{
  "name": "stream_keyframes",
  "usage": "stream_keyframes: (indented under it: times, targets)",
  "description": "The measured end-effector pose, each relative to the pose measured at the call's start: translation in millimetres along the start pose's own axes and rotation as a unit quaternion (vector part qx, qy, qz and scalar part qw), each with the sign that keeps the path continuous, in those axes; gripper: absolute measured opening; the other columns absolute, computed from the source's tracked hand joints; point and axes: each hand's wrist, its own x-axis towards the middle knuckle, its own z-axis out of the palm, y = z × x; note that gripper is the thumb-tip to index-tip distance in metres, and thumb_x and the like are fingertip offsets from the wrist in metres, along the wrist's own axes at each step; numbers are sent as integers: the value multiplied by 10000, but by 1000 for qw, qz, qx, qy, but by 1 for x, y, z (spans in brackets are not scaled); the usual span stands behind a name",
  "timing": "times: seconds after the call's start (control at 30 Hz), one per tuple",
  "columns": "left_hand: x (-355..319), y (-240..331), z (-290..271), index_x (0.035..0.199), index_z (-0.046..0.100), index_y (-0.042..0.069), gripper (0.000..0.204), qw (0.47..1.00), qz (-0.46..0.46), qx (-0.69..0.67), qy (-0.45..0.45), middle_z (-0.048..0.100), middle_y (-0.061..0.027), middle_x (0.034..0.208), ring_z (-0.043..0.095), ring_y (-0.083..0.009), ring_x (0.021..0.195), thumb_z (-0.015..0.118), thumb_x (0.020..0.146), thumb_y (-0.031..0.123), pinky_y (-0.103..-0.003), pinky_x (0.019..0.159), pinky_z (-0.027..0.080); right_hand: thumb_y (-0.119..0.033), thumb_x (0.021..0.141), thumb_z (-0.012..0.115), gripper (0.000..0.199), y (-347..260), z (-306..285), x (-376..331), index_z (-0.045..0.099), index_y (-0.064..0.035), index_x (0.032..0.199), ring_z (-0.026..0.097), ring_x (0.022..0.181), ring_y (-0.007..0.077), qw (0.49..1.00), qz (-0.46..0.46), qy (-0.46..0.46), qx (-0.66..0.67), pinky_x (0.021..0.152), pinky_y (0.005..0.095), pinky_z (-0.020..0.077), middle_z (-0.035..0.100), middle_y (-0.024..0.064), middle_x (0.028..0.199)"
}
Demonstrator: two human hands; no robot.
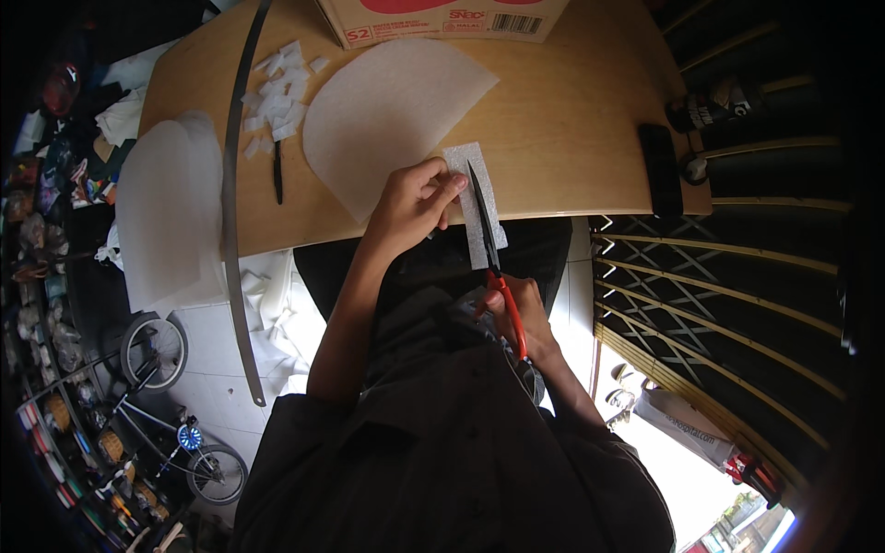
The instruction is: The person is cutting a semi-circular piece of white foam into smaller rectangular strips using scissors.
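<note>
One narrow white strip (474,230) lies slantwise at the near edge of the table (562,138), its lower end reaching past the edge above the person's lap. The left hand (415,205) pinches the strip's left side between thumb and fingers, while its far end points toward twelve o'clock. The right hand (518,309), at five o'clock from the strip, grasps the red handles of the scissors (496,265), whose dark blades lie along the strip with their tips aimed just short of twelve. At eleven o'clock from the strip, flat on the tabletop, rests a large rounded white sheet (392,115), and farther out at ten o'clock is a loose heap of small white pieces (277,97). A thin black tool (278,173) lies at nine o'clock, just below that heap; its exact kind is hard to tell. Beyond it a long dark metal bar (230,203) crosses the table and overhangs the near edge, beside more pale sheets (175,221). A cardboard box (415,28) stands at twelve, and a black flat object (660,170) lies near the table's right end at three. On the floor at eight o'clock is a bicycle (171,438); a folding gate (719,276) runs along the side at three to four.
</note>
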Motion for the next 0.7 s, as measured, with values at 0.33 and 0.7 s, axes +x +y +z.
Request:
stream_keyframes:
  times: [0.33, 0.7]
  targets:
    - [13, -6, -6, 808, 583, -16, 280, 998, -15, 24, -50, 544, -22, 612, 506, -76, 490, 632, 985, 195, -264, 447, 405, -794, 915, 273, 935, -6, 6, 3, 605, 36, 639, 576, 417, 179, 999, 21, 15, 19, 465, 319, 469, 559, 81, 485]
    - [28, 11, -8, 913, 648, -25, 260, 992, -10, 69, -107, 581, -18, 667, 487, -73, 511, 637, 984, 225, -259, 497, 414, -833, 862, 337, 947, -12, -9, 22, 590, 52, 640, 529, 383, 133, 995, 36, -6, 95, 381, 280, 405, 475, 49, 425]
